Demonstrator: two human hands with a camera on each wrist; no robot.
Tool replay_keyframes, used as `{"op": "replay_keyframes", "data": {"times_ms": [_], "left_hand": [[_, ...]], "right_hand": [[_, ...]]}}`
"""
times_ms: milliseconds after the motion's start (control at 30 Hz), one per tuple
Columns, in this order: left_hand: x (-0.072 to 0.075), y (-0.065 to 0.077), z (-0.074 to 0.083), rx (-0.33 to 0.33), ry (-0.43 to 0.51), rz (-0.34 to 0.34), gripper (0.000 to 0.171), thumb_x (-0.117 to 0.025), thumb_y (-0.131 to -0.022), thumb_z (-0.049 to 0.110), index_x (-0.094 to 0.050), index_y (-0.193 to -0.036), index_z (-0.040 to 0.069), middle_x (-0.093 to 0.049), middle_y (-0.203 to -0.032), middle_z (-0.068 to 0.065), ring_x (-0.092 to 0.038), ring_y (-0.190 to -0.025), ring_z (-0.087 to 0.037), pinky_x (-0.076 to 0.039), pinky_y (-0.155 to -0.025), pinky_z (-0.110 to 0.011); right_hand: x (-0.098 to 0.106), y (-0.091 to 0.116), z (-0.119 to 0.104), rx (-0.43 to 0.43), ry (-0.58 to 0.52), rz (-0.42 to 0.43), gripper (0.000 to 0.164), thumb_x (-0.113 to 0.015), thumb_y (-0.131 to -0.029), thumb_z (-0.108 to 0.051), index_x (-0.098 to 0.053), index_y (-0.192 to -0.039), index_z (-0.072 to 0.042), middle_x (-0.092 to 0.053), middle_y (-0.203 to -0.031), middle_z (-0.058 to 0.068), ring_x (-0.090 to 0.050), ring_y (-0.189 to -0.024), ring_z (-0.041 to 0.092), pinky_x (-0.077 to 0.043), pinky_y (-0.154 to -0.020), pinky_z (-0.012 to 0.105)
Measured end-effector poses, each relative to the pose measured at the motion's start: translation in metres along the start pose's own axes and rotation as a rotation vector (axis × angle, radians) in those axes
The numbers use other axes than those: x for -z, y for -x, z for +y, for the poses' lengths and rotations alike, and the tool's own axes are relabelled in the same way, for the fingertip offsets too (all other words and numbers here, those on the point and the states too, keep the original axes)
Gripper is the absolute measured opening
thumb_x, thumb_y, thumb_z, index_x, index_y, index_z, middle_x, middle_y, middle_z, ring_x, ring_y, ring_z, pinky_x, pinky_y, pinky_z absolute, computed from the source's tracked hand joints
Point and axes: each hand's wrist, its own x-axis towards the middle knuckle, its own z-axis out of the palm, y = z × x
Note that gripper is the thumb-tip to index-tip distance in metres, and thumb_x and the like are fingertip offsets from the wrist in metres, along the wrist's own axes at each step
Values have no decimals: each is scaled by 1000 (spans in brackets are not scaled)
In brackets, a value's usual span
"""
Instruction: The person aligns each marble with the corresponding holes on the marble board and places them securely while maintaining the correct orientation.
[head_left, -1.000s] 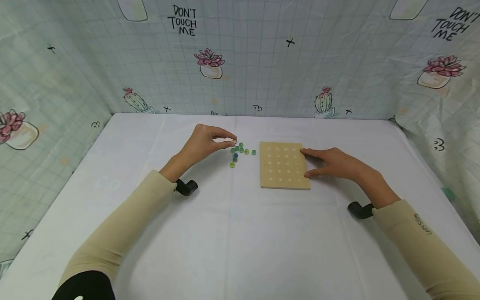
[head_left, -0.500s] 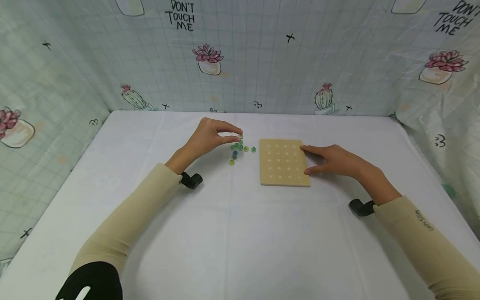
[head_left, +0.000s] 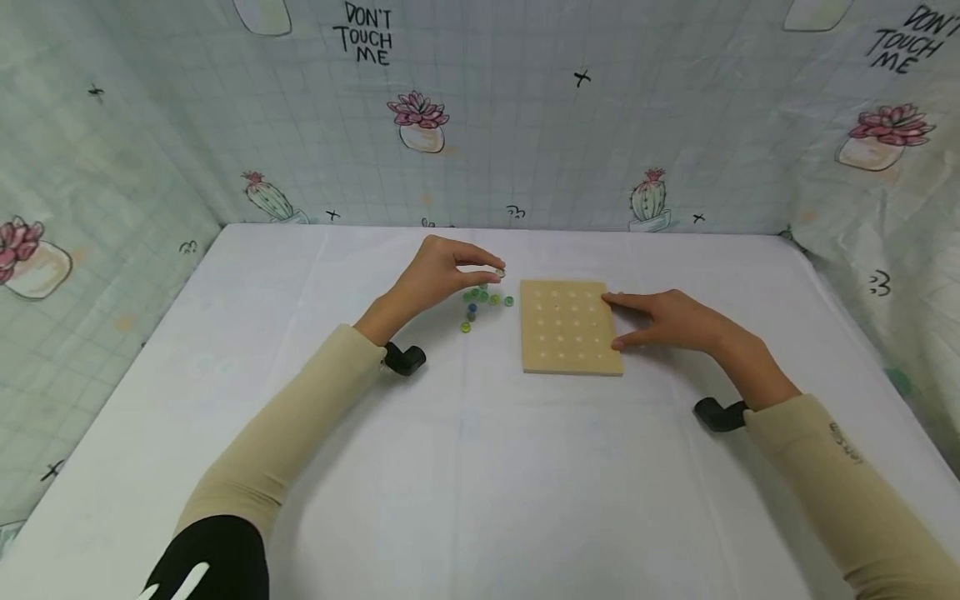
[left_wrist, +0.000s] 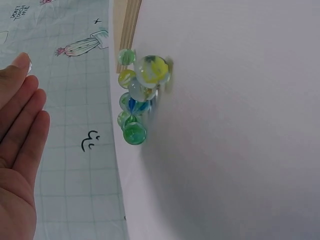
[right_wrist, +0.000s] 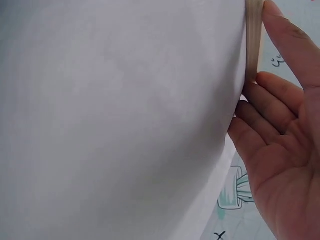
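Between thumb and fingertips my left hand (head_left: 442,271) pinches a small clear marble (head_left: 500,272), held above the table left of a square wooden board (head_left: 570,364). In the left wrist view only a sliver of that marble shows at the fingertips. Rows of round dimples cover the board's top. My right hand (head_left: 671,321) touches the board's right edge with thumb and finger spread apart, the fingers fairly straight. Loose marbles lie below the left hand, among them a green marble (head_left: 509,301), a blue marble (head_left: 472,308) and a yellow marble (head_left: 466,327).
A white cloth (head_left: 465,467) covers the table. Behind and at the sides hangs a printed curtain (head_left: 510,125) with cactus drawings. Each wrist wears a black camera, such as the left camera (head_left: 405,360). The loose marbles sit close together near the board's left edge.
My left hand has lifted the marble and carried it to the right, past the loose marbles and nearer the board. The right hand and the board stay in place.
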Motion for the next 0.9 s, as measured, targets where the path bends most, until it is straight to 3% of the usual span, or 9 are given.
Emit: {"op": "replay_keyframes", "data": {"times_ms": [267, 467, 900], "left_hand": [[-13, -14, -5, -20, 43, 14, 19, -79, -90, 21, -81, -108, 14, -78, -104, 2, -72, -102, -9, -56, -96, -32], [-21, -20, -5, -3, 68, 5, 19, -80, -90, 20, -81, -108, 13, -78, -104, 0, -72, -104, -15, -56, -96, -33], [-24, -28, -4, 56, 18, -32, 19, -79, -91, 22, -82, -107, 13, -78, -106, 1, -72, -105, -12, -55, -95, -29]], "right_hand": [[3, -1, 0, 25, -49, 23, 85, -74, -88, -57, -45, -155, -14, -43, -157, 16, -37, -145, 41, -33, -115, 62], [0, -4, -4, -25, -71, 20, 86, -75, -87, -56, -44, -155, -14, -40, -159, 17, -33, -147, 42, -31, -115, 63], [-1, -1, -8, -34, -61, 20, 85, -72, -89, -57, -42, -156, -15, -39, -159, 19, -33, -145, 46, -33, -113, 65]]}}
